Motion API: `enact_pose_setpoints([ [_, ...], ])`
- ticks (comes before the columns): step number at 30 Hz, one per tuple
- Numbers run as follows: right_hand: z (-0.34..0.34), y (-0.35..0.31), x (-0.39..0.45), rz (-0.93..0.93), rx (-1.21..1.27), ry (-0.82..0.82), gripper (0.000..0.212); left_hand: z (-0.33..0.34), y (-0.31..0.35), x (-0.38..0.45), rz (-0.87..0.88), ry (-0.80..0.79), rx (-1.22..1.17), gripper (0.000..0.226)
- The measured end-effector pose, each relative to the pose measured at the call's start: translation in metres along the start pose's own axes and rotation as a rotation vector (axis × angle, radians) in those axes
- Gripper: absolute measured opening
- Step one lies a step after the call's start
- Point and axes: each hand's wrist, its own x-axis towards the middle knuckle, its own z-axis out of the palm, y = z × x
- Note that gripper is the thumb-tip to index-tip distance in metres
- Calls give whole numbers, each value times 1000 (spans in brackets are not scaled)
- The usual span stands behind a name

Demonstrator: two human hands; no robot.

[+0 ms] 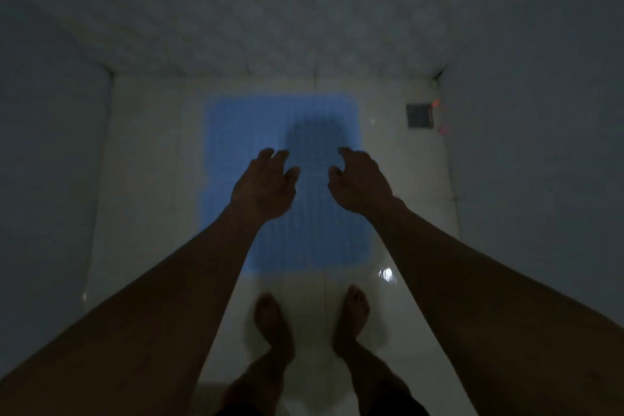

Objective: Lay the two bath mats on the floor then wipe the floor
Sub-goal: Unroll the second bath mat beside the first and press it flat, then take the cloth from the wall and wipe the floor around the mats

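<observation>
I count one blue bath mat (236, 159), lying flat on the pale tiled floor (152, 152) just ahead of my two bare feet (273, 324). One square drain (419, 115) sits near the far right corner. Dim walls close in on three sides. My left hand (265, 184) and right hand (359, 181) reach out over the mat, fingers loosely curled and apart, holding nothing.

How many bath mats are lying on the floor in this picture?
1. The blue bath mat lies flat on the floor, ahead of the feet. A second mat is not in view.
</observation>
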Motion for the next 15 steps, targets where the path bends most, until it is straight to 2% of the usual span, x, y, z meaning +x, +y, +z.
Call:
enact_pose_setpoints([
  [10,-268,-166,-71,-135,49,370,59,-294,157,-29,339,359,52,52],
  [15,-366,-197,-101,-197,35,536,62,-373,229,-47,479,521,55,48],
])
